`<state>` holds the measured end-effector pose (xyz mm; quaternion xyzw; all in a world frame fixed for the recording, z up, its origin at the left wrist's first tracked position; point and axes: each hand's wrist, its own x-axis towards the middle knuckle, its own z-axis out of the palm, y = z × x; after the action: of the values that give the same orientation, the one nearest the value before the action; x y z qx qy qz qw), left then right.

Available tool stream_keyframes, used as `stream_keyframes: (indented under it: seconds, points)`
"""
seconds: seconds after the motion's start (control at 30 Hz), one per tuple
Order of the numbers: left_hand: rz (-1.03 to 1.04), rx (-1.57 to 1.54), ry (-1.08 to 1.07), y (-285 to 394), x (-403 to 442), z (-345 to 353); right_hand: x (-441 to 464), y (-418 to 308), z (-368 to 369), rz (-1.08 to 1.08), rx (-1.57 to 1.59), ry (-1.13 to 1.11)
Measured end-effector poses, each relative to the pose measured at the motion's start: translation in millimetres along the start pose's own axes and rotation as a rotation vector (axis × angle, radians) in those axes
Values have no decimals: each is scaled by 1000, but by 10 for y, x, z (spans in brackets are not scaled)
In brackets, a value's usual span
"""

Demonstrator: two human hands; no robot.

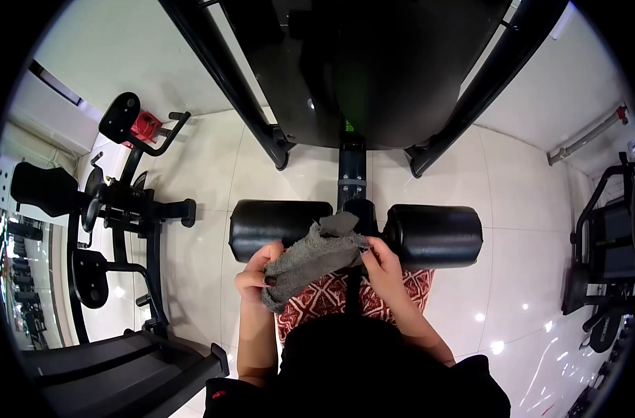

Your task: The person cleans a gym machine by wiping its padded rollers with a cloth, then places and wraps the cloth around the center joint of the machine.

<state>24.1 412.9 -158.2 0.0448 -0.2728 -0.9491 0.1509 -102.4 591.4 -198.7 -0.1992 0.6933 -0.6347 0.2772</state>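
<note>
A crumpled grey cloth is stretched between my two hands, above my lap. My left hand pinches its left end, thumb and fingers closed on the fabric. On the right side, my right hand grips the other end between thumb and fingers. Just beyond the cloth are two black padded rollers, one at the left and one at the right, on either side of a dark metal post. Red and white patterned fabric shows beneath the cloth.
A large black machine panel stands ahead, between slanted black frame legs. Exercise machines with black pads are at the left, beside a red object. Another machine is at the right. The floor is glossy white tile.
</note>
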Motion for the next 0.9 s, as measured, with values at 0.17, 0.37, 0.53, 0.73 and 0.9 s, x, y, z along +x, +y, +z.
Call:
stream_keyframes:
  seconds: [0.17, 0.37, 0.53, 0.73, 0.9]
  points:
    - [95, -26, 153, -142, -367, -41, -299, 183, -10, -22, -56, -20]
    - [267, 13, 186, 92, -622, 229, -483, -176, 45, -196, -18, -66]
    - [336, 118, 147, 495, -511, 277, -144, -478, 147, -395, -39, -69]
    - [383, 848, 533, 704, -237, 123, 443, -616, 302, -402, -31, -52]
    - [464, 1884, 567, 263, 82, -234, 644, -261, 533, -586, -614, -46]
